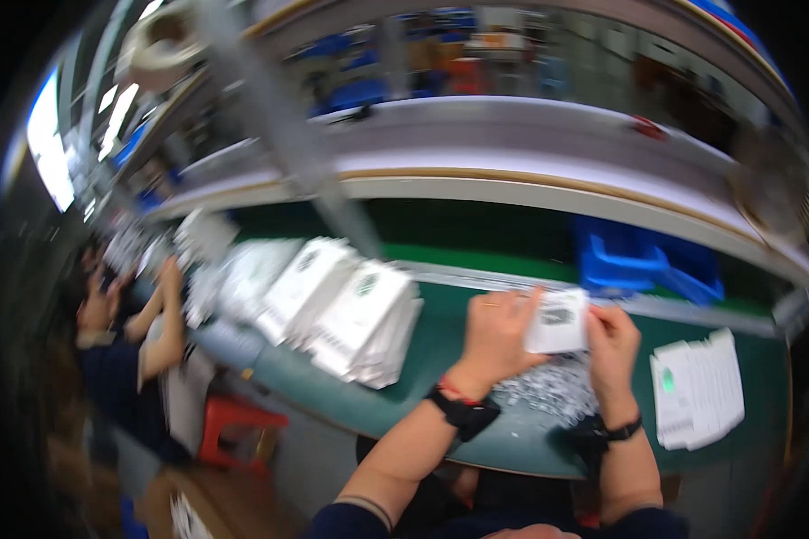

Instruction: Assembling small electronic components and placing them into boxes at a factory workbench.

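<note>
Between my two hands is a small white carton [557, 322] with a dark printed mark; blur hides its finer detail. My left hand [499, 334] grips its left side, thumb along the lower edge. Fingers of my right hand [613, 346] are bent closed at its right edge. Just below lies a heap of small grey-and-white pieces [553, 386], too blurred to name. Flat white cartons [699, 391], one with a green mark, rest to the right of my right hand. Two tall stacks of flat white cartons [360, 319] stand left of my left hand.
Blue plastic bins [625, 256] sit at the back of the green table [440, 359], under a long shelf [512, 135]. A slanted metal post [288, 135] rises behind the stacks. At the left a co-worker [126, 359] works near a red stool [234, 431].
</note>
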The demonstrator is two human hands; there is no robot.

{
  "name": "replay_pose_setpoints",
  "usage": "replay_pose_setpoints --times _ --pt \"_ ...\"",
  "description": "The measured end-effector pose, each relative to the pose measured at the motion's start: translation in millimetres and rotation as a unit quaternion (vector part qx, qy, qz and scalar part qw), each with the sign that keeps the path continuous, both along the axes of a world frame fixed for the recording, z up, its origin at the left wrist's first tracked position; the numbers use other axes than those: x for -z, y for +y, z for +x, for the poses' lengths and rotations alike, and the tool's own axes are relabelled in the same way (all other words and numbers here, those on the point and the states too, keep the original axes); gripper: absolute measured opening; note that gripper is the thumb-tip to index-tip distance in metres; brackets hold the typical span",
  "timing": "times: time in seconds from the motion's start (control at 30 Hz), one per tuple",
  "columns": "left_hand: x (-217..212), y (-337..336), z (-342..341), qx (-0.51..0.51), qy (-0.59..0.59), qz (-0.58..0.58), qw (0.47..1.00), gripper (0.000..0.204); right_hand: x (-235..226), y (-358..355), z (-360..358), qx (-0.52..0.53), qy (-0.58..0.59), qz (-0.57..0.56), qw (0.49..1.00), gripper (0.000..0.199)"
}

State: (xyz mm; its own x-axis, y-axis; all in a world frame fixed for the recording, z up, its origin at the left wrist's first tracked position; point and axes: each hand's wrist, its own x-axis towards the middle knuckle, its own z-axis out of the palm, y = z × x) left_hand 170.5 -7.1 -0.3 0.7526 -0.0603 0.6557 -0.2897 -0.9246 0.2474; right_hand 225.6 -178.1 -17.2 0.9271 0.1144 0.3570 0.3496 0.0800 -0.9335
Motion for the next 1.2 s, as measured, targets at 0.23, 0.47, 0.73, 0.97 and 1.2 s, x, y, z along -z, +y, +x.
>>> replay_pose_setpoints --times 0.23,0.47,0.73,0.97,1.2 --pt "3 -24 7 0.026 -0.063 -0.084 0.994 0.087 9 -23 -2 -0.039 0.007 0.067 0.997 0.028" --pt "6 -18 1 -0.046 -0.084 -0.098 0.991 0.083 3 4 -25 -0.111 -0.022 0.033 0.993 0.046" --pt "-10 -15 -10 -0.083 -0.06 -0.106 0.989 0.086 -8 8 -19 -0.069 -0.12 -0.068 0.988 0.05" --pt "-80 29 -87 -0.279 -0.055 -0.051 0.957 0.093 8 -52 39 0.09 -0.091 -0.112 0.985 0.046" --pt "-61 74 -82 -0.38 0.017 0.026 0.924 0.059 35 -133 113 0.165 -0.027 -0.385 0.908 0.037"
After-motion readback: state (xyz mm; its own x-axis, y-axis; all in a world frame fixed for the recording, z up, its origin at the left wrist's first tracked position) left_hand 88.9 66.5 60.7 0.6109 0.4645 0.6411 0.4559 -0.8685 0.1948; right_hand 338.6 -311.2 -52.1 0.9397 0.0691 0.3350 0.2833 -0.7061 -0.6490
